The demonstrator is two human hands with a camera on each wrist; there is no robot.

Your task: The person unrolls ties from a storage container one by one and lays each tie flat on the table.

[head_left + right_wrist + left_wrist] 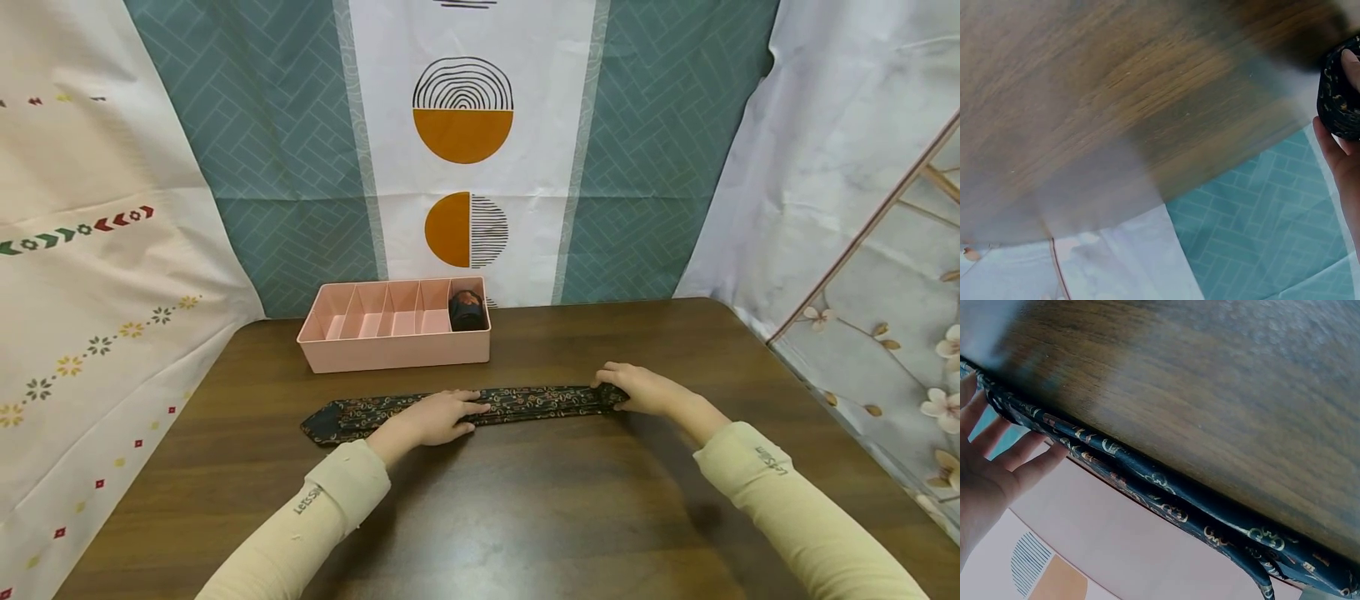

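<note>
A dark necktie (532, 403) with a small gold and orange pattern lies lengthwise across the table, folded in layers. Its pointed end (321, 423) is at the left. Around the middle, my left hand (435, 417) rests on the tie, its fingers extended and spread in the left wrist view. At the right end, the tie is wound into a small roll (1334, 100). My right hand (643, 390) grips that roll between thumb and fingers; the right wrist view shows only part of this hand at its edge.
Behind the tie stands a pink divided box (397, 353). Its rightmost compartment holds a dark rolled item (467, 312) with an orange motif. The brown wooden table (525, 517) meets patterned cloth hangings (292, 167) at the back and sides.
</note>
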